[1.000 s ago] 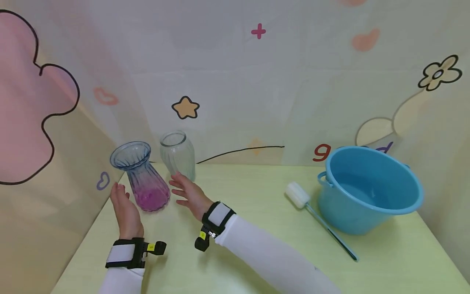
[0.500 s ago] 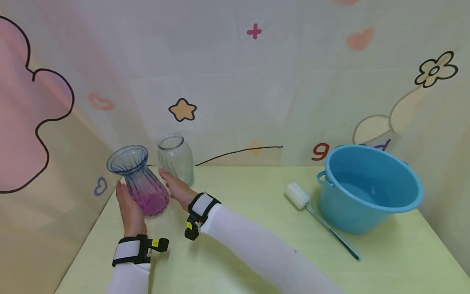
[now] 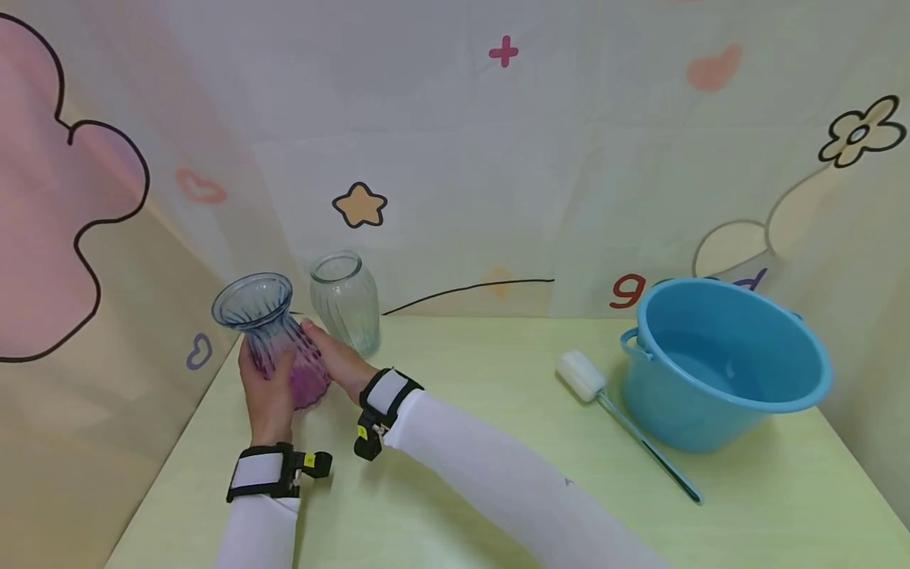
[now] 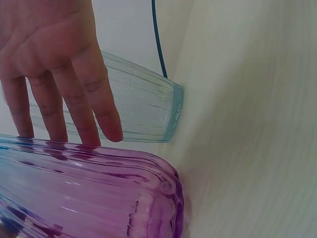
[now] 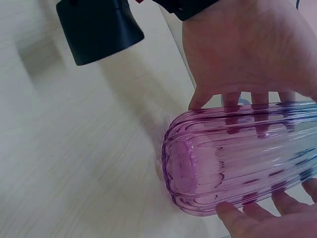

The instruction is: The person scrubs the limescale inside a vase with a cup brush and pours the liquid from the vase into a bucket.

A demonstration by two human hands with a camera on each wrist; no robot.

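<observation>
Two hands, left hand (image 3: 265, 393) and right hand (image 3: 334, 359), clasping purple vase (image 3: 273, 336)

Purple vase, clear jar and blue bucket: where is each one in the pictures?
purple vase (image 3: 302, 383), head view, on its pink lower body.
clear jar (image 3: 348, 304), head view, on its ribbed side.
blue bucket (image 3: 700, 419), head view, on its outer wall.

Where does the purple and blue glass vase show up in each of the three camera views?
Head: the purple and blue vase stands left of centre, between the left hand and right hand.
Left wrist: along the bottom left, purple base toward the centre.
Right wrist: lower right, base facing the camera.
Shared landmark: the pale green table, seen in all three views.
</observation>
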